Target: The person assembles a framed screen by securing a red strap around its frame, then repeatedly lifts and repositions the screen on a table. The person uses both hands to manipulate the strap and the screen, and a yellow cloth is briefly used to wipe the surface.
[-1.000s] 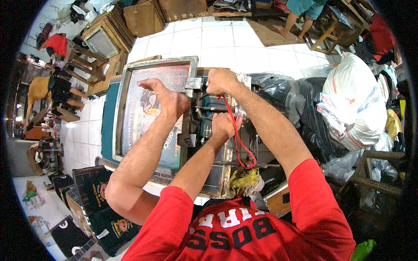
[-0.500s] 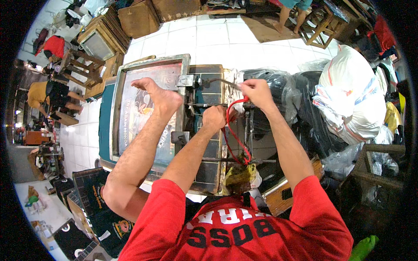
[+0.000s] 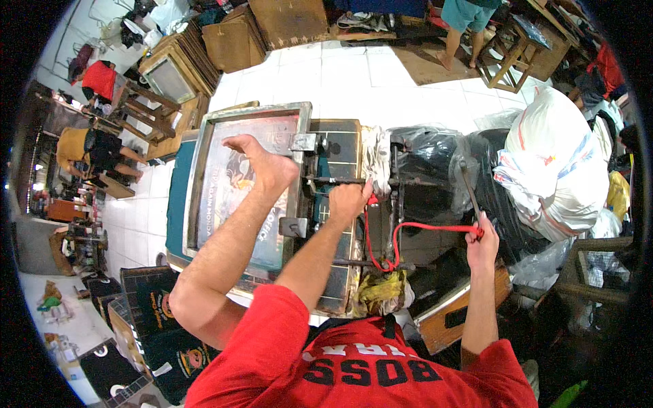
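My right hand (image 3: pixel 482 249) is closed round the lower end of a thin metal rod (image 3: pixel 469 187), which points away from me over the black plastic. A red cord (image 3: pixel 435 225) runs from that hand in a slack loop to the metal bars of a hinge frame (image 3: pixel 394 204). My left hand (image 3: pixel 347 204) makes a fist on the hinge side, beside a bar and a red knot; what lies inside it is hidden. Left of it, a wood-edged printing screen (image 3: pixel 192 183) lies on a dark board (image 3: pixel 178 183). My bare foot (image 3: pixel 272 173) is over the screen's mesh.
A large white sack (image 3: pixel 554 156) and black plastic-wrapped bundles (image 3: pixel 428 163) stand to the right. A yellow rag (image 3: pixel 381 289) hangs near my body. Dark printed shirts (image 3: pixel 153 299) lie lower left. Wooden frames (image 3: pixel 177 61) lean farther back. Other people bend at the left.
My right hand has swung right and nearer to me with the rod, drawing the red cord out across the gap. My left hand stays by the hinge bars; the whole view has shifted slightly.
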A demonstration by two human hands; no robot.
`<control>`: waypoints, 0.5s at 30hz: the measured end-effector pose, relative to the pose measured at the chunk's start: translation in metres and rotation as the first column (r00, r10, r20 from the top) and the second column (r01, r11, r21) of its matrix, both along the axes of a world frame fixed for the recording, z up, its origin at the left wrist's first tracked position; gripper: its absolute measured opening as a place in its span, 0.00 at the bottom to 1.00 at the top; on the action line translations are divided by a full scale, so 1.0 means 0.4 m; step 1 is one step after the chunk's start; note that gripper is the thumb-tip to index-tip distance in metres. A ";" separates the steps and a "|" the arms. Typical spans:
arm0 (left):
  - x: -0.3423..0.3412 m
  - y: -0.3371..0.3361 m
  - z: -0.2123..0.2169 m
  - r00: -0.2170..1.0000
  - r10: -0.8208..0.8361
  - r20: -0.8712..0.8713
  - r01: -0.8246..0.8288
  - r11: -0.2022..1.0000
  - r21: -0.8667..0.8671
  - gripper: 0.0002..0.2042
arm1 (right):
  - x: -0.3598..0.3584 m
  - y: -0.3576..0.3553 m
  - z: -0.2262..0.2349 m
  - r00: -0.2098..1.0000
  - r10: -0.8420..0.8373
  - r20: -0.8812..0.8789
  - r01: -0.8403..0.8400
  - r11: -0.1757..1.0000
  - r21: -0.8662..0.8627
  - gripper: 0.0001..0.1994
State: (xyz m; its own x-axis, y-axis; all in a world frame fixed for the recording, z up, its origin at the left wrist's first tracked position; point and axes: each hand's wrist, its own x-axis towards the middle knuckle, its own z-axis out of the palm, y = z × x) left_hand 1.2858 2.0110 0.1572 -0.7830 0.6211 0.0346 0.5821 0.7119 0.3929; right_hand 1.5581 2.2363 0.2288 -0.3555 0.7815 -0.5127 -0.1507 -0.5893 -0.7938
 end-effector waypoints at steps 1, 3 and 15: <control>-0.008 -0.001 0.000 0.998 -0.018 -0.062 0.019 1.000 0.009 0.32 | 0.013 -0.010 -0.002 1.000 0.004 -0.025 -0.004 1.000 -0.004 0.09; 0.001 -0.008 0.001 0.999 -0.002 -0.034 0.002 1.000 0.005 0.34 | 0.026 -0.027 -0.008 1.000 -0.022 -0.002 0.022 0.999 -0.036 0.09; 0.080 -0.118 0.244 0.910 0.121 0.397 -0.342 0.761 0.551 0.24 | 0.059 -0.006 -0.119 0.991 -0.124 0.042 0.130 0.974 -0.185 0.10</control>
State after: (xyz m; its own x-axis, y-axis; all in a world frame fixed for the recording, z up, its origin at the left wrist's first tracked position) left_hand 1.3179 1.9638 0.2546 -0.9326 0.3564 0.0563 0.1935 0.3621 0.9118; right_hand 1.5817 2.2338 0.1813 -0.2419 0.7089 -0.6625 -0.2117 -0.7049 -0.6770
